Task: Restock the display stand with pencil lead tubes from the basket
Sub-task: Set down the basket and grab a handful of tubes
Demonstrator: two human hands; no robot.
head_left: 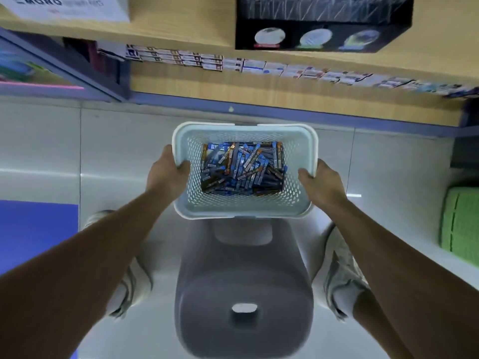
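Item: pale perforated basket (243, 207), held in the air at the centre of the head view, above the floor.
- Contents: pencil lead tubes (243, 169), a loose heap covering the bottom, mostly blue with some orange. Their print is too small to read.
- Hold: left hand (166, 173) grips the left rim and right hand (321, 182) grips the right rim. Each thumb is hooked inside over the edge, with the fingers out of sight beneath.

Below: grey plastic stool (243, 281) with a slot in its top. Its far end lies under the basket's near rim. A pale shoe (131, 288) stands on either side of it.

Beyond: wooden shelf front (233, 81) with a blue base strip running just past the basket's far rim. A row of small boxed packs (259, 66) lines it, labels blurred.
- Above these, a black box (321, 22) pictures three globes.
- A white box (64, 7) is marked "MONO".

Sides: a green textured block (460, 224) sits at the right edge and a blue sheet (36, 229) on the floor at left. Pale glossy tiles (124, 141) lie open between the stool and both.
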